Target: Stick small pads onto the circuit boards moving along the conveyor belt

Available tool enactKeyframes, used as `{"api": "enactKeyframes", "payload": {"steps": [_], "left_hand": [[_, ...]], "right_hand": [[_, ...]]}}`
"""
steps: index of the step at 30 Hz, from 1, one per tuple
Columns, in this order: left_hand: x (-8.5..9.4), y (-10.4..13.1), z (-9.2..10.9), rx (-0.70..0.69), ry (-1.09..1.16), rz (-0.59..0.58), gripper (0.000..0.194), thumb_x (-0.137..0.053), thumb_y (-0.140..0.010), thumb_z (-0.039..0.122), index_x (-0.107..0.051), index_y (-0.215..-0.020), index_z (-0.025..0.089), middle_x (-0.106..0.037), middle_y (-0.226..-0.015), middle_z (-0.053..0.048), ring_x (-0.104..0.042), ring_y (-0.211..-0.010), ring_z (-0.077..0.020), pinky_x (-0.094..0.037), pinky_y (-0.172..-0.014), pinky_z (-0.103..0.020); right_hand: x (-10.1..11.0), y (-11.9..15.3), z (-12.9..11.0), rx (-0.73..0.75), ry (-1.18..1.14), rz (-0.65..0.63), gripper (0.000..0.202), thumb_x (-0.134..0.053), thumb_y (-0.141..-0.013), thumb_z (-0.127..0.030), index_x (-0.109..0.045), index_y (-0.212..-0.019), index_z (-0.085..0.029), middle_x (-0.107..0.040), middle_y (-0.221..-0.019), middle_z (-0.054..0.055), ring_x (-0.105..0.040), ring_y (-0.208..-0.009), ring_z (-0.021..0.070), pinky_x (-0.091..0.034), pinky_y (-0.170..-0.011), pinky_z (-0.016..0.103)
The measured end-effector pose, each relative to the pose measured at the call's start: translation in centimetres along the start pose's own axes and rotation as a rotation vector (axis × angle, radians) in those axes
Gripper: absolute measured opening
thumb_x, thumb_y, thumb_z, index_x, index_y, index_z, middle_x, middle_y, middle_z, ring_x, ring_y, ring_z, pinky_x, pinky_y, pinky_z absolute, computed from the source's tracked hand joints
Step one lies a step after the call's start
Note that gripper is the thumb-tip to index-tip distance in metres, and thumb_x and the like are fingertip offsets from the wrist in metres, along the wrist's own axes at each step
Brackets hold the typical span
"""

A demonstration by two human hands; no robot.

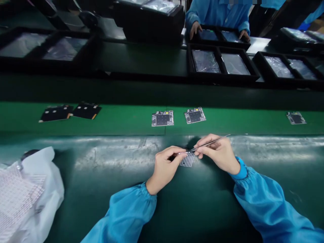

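Observation:
Between finger and thumb, my left hand (165, 167) pinches a small sheet covered with rows of pale dots (187, 160). Metal tweezers (211, 142) are gripped in my right hand (219, 153), their tips at the sheet's top edge. Both hands are above the dark green work surface (202, 209). Beyond them, on a bright green strip (126, 118), lie a circuit board (162, 118) and a second, slightly turned circuit board (195, 115).
At left, a white plastic bag (54, 189) holds dotted sheets (17, 199). Two black parts (57, 113) and another board (296, 118) lie on the strip. Black trays (222, 76) stand behind, where a person in blue (217, 15) touches one.

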State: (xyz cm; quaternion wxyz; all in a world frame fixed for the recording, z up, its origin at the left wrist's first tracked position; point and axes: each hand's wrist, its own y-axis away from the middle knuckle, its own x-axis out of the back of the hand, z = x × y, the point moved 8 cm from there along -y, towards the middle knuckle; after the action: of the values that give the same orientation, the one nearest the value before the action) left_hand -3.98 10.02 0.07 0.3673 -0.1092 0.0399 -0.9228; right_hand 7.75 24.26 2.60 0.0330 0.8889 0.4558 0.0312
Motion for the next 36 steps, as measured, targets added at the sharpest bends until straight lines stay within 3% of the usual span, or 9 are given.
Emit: {"api": "enactKeyframes", "payload": {"steps": [20, 30, 33, 36], "left_hand": [[0.2, 0.2, 0.4, -0.045, -0.005, -0.007, 0.006, -0.075, -0.083, 0.016, -0.079, -0.08, 0.02, -0.08, -0.08, -0.003, -0.074, -0.069, -0.0151, -0.058, -0.065, -0.024], [0.2, 0.1, 0.5, -0.039, -0.026, -0.005, 0.006, -0.075, -0.082, 0.016, -0.079, -0.08, 0.02, -0.08, -0.079, -0.002, -0.074, -0.069, -0.0147, -0.059, -0.066, -0.024], [0.3, 0.0, 0.6, -0.043, -0.041, 0.003, 0.005, -0.075, -0.082, 0.017, -0.079, -0.08, 0.02, -0.08, -0.08, -0.002, -0.074, -0.069, -0.0145, -0.058, -0.064, -0.023], [0.5, -0.1, 0.7, -0.052, -0.062, 0.015, 0.006, -0.075, -0.082, 0.017, -0.078, -0.078, 0.021, -0.08, -0.078, -0.001, -0.073, -0.066, -0.0142, -0.058, -0.061, -0.022]], "right_hand": [[-0.9, -0.4, 0.5, -0.077, -0.06, -0.059, 0.013, -0.079, -0.078, -0.021, -0.068, -0.078, -0.014, -0.073, -0.063, 0.004, -0.07, -0.052, 0.0155, -0.061, -0.052, 0.026], [-0.9, -0.3, 0.7, -0.077, -0.09, -0.073, 0.018, -0.08, -0.079, -0.026, -0.066, -0.079, -0.014, -0.073, -0.061, 0.004, -0.07, -0.051, 0.0159, -0.06, -0.051, 0.026], [-0.1, -0.9, 0.2, -0.049, -0.099, -0.051, 0.019, -0.08, -0.079, -0.027, -0.066, -0.079, -0.015, -0.073, -0.061, 0.004, -0.069, -0.05, 0.0162, -0.06, -0.05, 0.027], [2.2, -3.6, -0.1, 0.015, -0.073, 0.056, 0.019, -0.08, -0.078, -0.028, -0.065, -0.079, -0.016, -0.072, -0.06, 0.004, -0.067, -0.049, 0.0158, -0.059, -0.049, 0.028]]}}
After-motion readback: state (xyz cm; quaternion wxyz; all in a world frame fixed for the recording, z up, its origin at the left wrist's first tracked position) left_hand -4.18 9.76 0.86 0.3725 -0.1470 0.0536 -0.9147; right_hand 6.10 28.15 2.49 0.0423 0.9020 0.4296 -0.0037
